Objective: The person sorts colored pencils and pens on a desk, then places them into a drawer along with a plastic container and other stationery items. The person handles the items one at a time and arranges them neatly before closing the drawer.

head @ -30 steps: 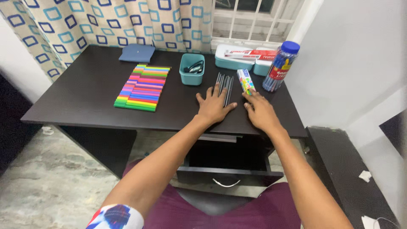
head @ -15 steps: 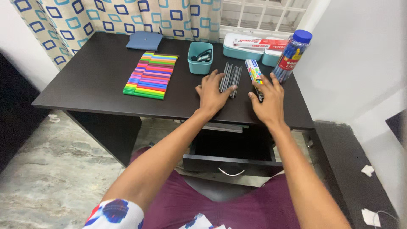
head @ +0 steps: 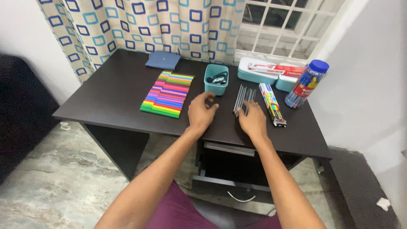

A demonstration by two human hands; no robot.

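- Dark grey pens (head: 244,96) lie side by side in a row on the dark desk (head: 110,93), their long axes running from the near edge towards the window, tilted slightly to the right at the far end.
- The right hand (head: 253,120) rests palm down on the near ends of the pens, fingers (head: 246,108) spread flat across them, gripping nothing.
- The left hand (head: 200,111) sits just left of the pens, apart from them, fingers curled loosely inwards around nothing visible.
- A narrow multicoloured box (head: 272,104) lies just right of the pens, roughly parallel to them.
- A teal cup (head: 216,79) stands behind the left hand; a block of coloured markers (head: 167,94) lies further left.
- A blue-lidded pen jar (head: 306,83) stands at the far right.
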